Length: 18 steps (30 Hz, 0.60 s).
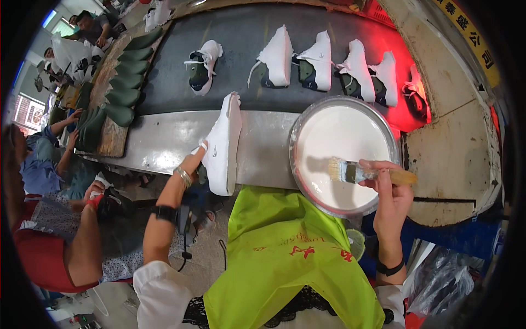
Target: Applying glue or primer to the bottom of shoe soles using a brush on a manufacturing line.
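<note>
My left fingers [201,149] grasp the white-covered shoe [223,145] by its side, tilted at the front edge of the metal bench [164,134], left of the basin [342,210]; my right fingers [386,183] are closed round the brush [352,171], bristles at the white liquid [345,129], contact unclear. Step in hand, as I judge it: loading the brush for coating. The next move seems to call for shedding excess, then bringing bristles to the steadied shoe without drips.
</note>
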### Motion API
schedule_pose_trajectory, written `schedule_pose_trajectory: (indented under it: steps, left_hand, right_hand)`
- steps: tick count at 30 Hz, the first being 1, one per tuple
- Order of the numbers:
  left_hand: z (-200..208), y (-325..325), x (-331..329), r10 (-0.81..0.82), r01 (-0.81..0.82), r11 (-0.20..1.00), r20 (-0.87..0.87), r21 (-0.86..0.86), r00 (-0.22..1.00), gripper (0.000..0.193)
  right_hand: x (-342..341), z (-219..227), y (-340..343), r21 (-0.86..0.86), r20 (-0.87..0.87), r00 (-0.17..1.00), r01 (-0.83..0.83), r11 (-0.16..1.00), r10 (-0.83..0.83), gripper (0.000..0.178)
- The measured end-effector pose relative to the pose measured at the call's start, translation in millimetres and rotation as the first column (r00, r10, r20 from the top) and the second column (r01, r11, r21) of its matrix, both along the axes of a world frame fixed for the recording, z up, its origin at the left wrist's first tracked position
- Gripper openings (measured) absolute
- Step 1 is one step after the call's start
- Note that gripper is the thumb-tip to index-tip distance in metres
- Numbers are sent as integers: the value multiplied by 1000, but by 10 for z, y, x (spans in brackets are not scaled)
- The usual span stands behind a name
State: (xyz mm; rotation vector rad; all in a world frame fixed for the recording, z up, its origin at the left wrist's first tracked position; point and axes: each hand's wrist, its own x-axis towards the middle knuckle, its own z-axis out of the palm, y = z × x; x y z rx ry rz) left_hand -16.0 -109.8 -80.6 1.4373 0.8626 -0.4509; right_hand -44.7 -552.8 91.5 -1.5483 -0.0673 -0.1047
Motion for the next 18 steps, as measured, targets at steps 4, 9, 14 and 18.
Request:
schedule_pose_trajectory:
  steps: [4,9,14,18]
  left_hand:
    - [-90,11,140,43,-10,974,142,-224,989,79]
    - [-1072,483,-7,216,-201,975,201,-92,956,68]
    - [-474,-206,116,300,-178,897,262,-404,917,51]
    - [-454,-458,139,331,-186,861,246,-473,911,49]
  right_hand:
    - [-72,-94,29,-3,-20,999,49,999,-49,21]
    - [10,-191,-29,-32,-67,992,101,994,-103,23]
    - [168,-427,-139,-111,-104,972,200,973,-211,23]
    - [567,-929,-131,-240,-155,981,77,968,-116,22]
